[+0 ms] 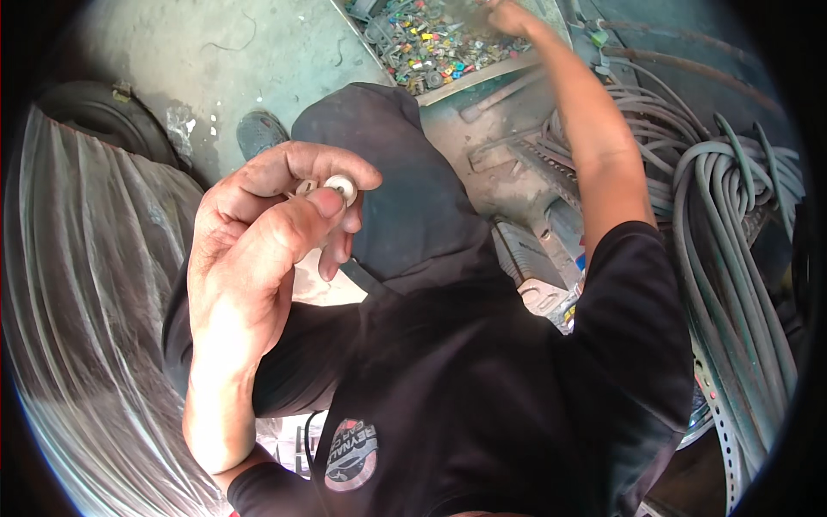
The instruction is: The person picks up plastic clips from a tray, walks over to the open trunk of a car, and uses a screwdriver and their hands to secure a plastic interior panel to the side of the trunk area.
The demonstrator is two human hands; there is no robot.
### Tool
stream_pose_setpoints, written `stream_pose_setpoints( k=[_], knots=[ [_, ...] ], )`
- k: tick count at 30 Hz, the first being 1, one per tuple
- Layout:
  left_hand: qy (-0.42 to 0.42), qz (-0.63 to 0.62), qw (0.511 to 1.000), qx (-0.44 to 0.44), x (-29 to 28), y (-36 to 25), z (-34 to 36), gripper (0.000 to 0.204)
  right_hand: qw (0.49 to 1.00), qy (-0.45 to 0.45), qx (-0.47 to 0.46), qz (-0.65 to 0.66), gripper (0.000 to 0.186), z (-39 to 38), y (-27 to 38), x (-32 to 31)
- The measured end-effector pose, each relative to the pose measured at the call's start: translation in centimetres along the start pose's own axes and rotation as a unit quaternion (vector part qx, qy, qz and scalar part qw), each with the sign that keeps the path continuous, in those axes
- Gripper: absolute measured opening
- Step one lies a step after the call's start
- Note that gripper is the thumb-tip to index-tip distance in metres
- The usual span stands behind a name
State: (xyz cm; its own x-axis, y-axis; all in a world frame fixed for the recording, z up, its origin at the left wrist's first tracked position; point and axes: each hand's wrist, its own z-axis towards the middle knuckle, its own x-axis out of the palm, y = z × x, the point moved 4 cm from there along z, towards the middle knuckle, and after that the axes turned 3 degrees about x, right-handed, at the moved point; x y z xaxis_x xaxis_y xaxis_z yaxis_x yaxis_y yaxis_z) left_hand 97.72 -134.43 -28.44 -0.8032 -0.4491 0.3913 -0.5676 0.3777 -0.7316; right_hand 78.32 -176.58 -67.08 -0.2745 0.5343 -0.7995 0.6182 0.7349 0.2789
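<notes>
Close in front of me, my left hand (267,224) pinches a small round white piece (342,186) with a dark centre between thumb and forefinger. The other fingers curl loosely behind it. At the top of the head view my right hand (510,17) reaches over a shallow tray (479,81). Many small mixed parts (422,47) in grey, yellow, red, green and blue fill that tray. My right fingers are smeared by motion and partly cut off by the view's edge, so their grip does not show.
Thick grey hoses or cables (732,198) hang coiled at the right, beside a perforated metal strip (726,431). Clear plastic sheeting (95,284) covers something on the left. Behind it lies a black round object (121,129). A grey ribbed case (530,250) sits right of my leg.
</notes>
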Motion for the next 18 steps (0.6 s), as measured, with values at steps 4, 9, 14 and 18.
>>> stream_pose_setpoints(
  k=[4, 9, 14, 18],
  knots=[
    [-0.027, -0.008, 0.999, 0.016, -1.0, -0.4, -0.2, 0.031, 0.983, 0.119, 0.023, 0.135, 0.031, -3.3, 7.3, -3.2],
    [-0.032, 0.014, 0.998, 0.052, -1.8, -2.4, 0.3, 0.035, 0.924, 0.266, -0.02, 0.274, 0.043, -5.9, 17.3, 0.0],
    [-0.013, 0.011, 0.996, 0.085, -2.8, -4.8, 0.4, 0.038, 0.981, 0.15, -0.099, -0.079, 0.028, -3.3, 13.3, 3.4],
    [-0.017, -0.024, 0.995, 0.099, -4.1, -7.0, 0.9, 0.041, 0.997, 0.062, -0.031, -0.038, 0.031, -4.5, 7.1, -0.8]
  ],
)
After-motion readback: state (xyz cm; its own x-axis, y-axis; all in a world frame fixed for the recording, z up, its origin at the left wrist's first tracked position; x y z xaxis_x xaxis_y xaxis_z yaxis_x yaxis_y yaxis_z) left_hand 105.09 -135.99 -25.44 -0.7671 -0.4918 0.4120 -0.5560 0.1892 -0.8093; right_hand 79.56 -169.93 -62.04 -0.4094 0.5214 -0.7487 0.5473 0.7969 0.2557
